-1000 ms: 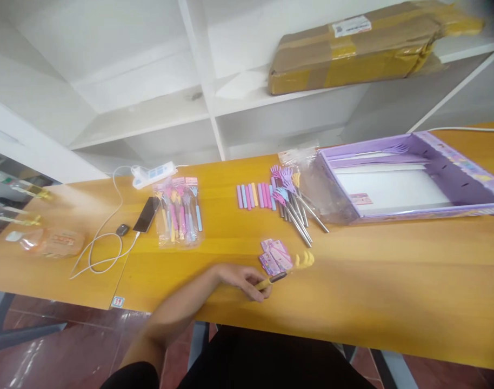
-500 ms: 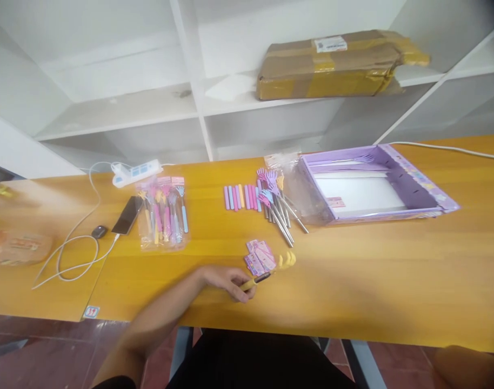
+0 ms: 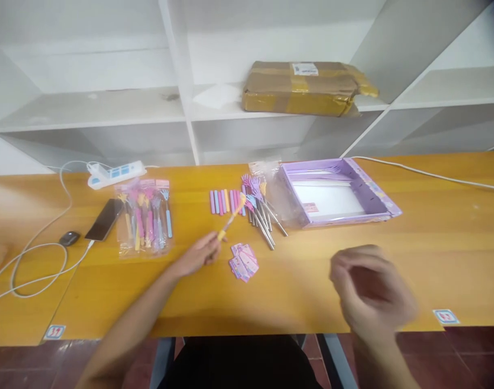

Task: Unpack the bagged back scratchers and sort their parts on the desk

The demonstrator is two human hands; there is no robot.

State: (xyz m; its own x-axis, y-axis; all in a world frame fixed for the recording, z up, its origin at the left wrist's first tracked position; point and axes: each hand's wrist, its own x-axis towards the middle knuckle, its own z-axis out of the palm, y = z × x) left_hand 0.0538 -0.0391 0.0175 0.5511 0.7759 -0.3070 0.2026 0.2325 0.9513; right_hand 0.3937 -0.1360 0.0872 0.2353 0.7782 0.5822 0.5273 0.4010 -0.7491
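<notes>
My left hand (image 3: 200, 253) is closed round the yellow handle of a small back scratcher (image 3: 232, 218). Its metal rod and yellow claw head point up and right, toward the pile. My right hand (image 3: 371, 289) is raised over the front right of the table, fingers curled but smeared by motion; whether anything is in it cannot be made out. Pink printed cards (image 3: 244, 263) lie fanned between my hands. Behind them rests a heap of back scratchers (image 3: 267, 227) with bare metal rods and pink, purple, blue and yellow heads. Beside it, coloured handle sleeves (image 3: 226, 201) lie in a row.
Bagged back scratchers (image 3: 144, 219) lie on the left, near a phone (image 3: 104, 220), a mouse (image 3: 69, 238), a white cable and a power strip (image 3: 116, 174). A purple tray box (image 3: 372, 181) sits back right beside clear bags. A taped carton (image 3: 299, 89) stands on the shelf.
My left hand has moved left and away from me, swinging the back scratcher's head upward. My right hand has come up from the lower right corner. The whole view has shifted slightly.
</notes>
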